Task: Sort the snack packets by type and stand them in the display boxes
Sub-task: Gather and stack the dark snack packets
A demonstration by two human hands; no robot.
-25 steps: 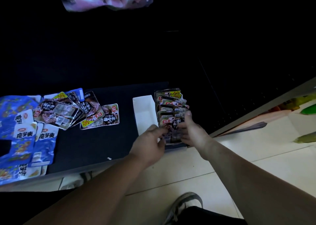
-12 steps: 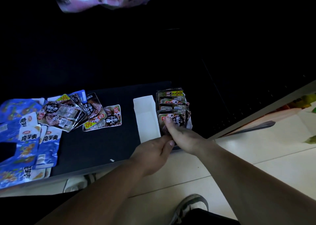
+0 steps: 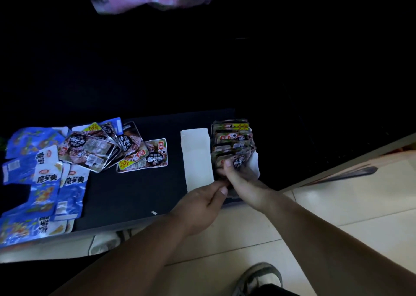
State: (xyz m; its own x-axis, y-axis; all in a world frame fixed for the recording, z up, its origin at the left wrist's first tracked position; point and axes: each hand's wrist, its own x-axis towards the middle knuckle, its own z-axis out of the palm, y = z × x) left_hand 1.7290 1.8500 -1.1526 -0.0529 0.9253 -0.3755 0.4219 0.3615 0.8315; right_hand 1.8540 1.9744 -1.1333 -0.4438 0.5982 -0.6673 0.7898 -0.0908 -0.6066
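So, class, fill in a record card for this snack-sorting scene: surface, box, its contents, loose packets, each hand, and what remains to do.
Surface: black tabletop
Box: white cardboard display box, right end of table
In box: row of dark meat-print snack packets, standing
Loose, middle: fanned pile of dark meat-print packets, flat
Loose, left: blue-and-white foil packets, flat, overlapping
Right hand: grips the row's front packets, thumb on front
Left hand: pinches the box's near end
Left to do: both loose piles unboxed
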